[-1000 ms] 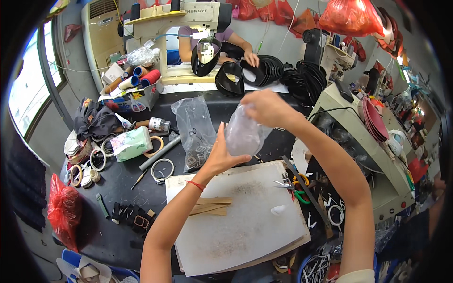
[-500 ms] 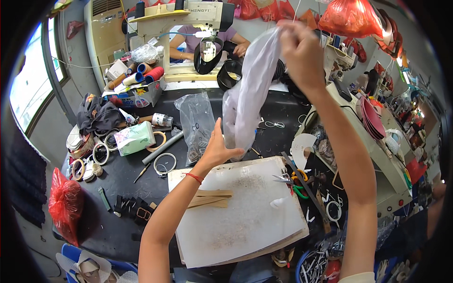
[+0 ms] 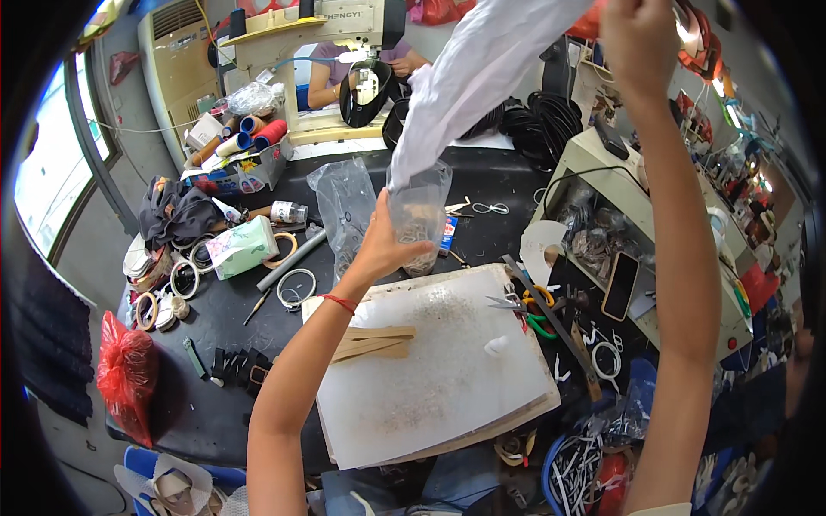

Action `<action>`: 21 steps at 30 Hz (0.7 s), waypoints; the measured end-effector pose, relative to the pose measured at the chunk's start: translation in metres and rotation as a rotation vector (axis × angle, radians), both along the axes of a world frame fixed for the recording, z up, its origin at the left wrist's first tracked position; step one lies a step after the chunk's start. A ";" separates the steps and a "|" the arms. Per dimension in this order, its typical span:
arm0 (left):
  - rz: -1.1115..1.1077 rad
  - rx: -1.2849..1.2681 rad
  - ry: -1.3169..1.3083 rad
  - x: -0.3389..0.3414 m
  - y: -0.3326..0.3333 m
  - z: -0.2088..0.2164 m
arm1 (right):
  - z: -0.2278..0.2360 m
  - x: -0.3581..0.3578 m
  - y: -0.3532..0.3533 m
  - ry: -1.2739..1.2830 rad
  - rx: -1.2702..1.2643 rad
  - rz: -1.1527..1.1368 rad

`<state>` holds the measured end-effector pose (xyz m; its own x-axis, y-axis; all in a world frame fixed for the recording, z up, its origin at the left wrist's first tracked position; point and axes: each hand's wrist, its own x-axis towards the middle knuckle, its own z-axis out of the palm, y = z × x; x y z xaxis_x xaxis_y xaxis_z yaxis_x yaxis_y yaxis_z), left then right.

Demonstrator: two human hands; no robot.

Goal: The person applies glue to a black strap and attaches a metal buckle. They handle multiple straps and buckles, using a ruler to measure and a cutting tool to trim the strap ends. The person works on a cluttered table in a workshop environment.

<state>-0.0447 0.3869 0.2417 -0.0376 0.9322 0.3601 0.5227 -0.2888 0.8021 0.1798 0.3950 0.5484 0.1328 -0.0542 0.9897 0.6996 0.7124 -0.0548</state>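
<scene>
My left hand grips a clear plastic bag by its lower part, above the back edge of a white work board. My right hand is raised high at the top of the picture, closed on the upper end of a long white piece of fabric. The fabric hangs down slantwise with its lower end in the mouth of the bag. A few tan strips lie on the board near my left forearm.
Another clear bag stands on the black table. Rings, spools and a green-white pouch lie at left. Scissors and a phone lie right of the board. A person sits behind a sewing machine at the back.
My right hand has risen from chest height to far overhead, drawing the white fabric up out of the clear bag. My left hand stays on the bag.
</scene>
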 end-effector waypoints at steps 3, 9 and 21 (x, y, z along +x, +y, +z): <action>0.028 0.045 0.033 -0.003 -0.006 0.001 | -0.015 0.080 0.001 0.097 0.161 -0.299; 0.078 0.013 0.239 -0.046 -0.032 -0.011 | -0.202 0.201 -0.030 0.164 -0.382 -0.467; 0.435 0.091 0.987 -0.108 -0.256 -0.062 | -0.356 0.354 -0.206 0.229 -1.149 -0.412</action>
<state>-0.1532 0.1313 0.1796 -0.0141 0.8771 0.4800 0.9982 0.0399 -0.0437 0.5342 0.1888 0.1925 0.4875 0.7499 0.4473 0.7518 -0.1000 -0.6518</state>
